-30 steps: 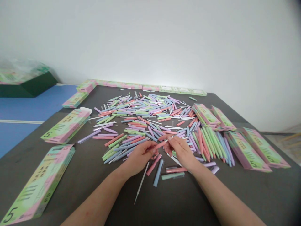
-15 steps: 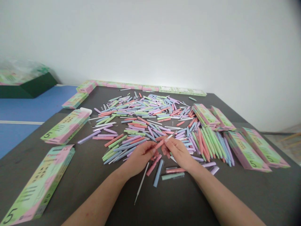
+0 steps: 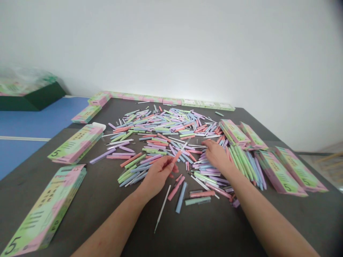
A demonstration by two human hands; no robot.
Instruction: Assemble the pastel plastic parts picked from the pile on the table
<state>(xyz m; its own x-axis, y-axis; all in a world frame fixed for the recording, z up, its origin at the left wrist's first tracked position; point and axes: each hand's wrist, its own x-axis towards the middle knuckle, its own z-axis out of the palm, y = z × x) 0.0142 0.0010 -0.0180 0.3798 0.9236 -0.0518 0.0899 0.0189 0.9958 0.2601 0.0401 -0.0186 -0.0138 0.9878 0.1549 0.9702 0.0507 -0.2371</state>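
Note:
My left hand (image 3: 158, 172) is closed on a coral pen barrel (image 3: 176, 156), held between thumb and fingers. A thin white refill (image 3: 185, 144) sticks out of the barrel's upper end. My right hand (image 3: 217, 154) is over the right side of a heap of loose pen parts (image 3: 171, 123), fingers stretched to the left and seemingly holding nothing. Below the hands lie a white refill (image 3: 162, 208), a blue pen piece (image 3: 181, 197) and a pale green one (image 3: 197, 201). To the right of my right hand, green pens (image 3: 242, 162) lie in a row.
Printed pen boxes stand on the dark table: one at the front left (image 3: 45, 210), one behind it (image 3: 76, 142), others at the right (image 3: 281, 173). More boxes (image 3: 152, 98) line the back edge by the wall. A dark green bin (image 3: 44, 95) sits beyond the left edge.
My right hand has moved off the coral barrel, up and to the right over the heap. My left hand keeps the barrel, which now points up with the refill in its end.

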